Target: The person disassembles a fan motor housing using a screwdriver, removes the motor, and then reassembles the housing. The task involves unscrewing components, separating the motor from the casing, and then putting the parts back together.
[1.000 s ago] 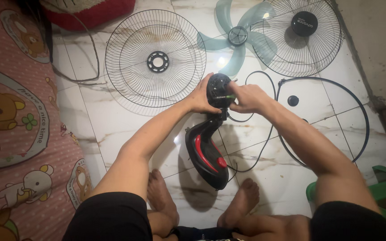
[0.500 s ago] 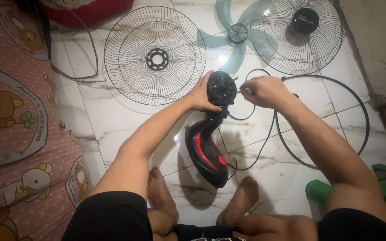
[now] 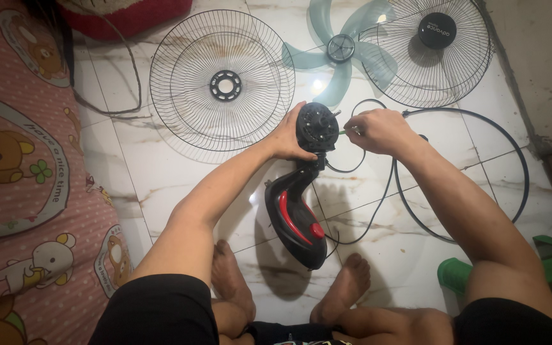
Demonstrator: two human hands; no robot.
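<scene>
**Fan motor unit held upright on the floor, with loose parts laid out beyond**

Seated on the marble floor [image 3: 161, 172], I saw the black fan motor housing [image 3: 316, 126] standing on its black-and-red base [image 3: 295, 223], directly ahead of my feet. My left hand [image 3: 287, 137] was cupped around the housing's left side, fingers curled closed on it. My right hand [image 3: 378, 131] sat just beside the housing's right edge, fingertips pinched together on something small and greenish; I could not tell what it was. A black power cord [image 3: 378, 204] looped from the base across the tiles.

Beyond lay the rear wire grille [image 3: 222, 83], the translucent blue-green fan blade [image 3: 340, 54], the front grille [image 3: 432, 51] with its black centre cap, and a thin black rim ring [image 3: 480, 172]. A pink patterned mat [image 3: 20, 191] lay to the left and a green plastic stool [image 3: 544, 268] to the right.

I judged the motor unit rigid and top-heavy, its weight in the housing; the neck or the housing sides offered the firmest hold. The smooth plastic looked somewhat slippery, and the grilles light but easily bent.
</scene>
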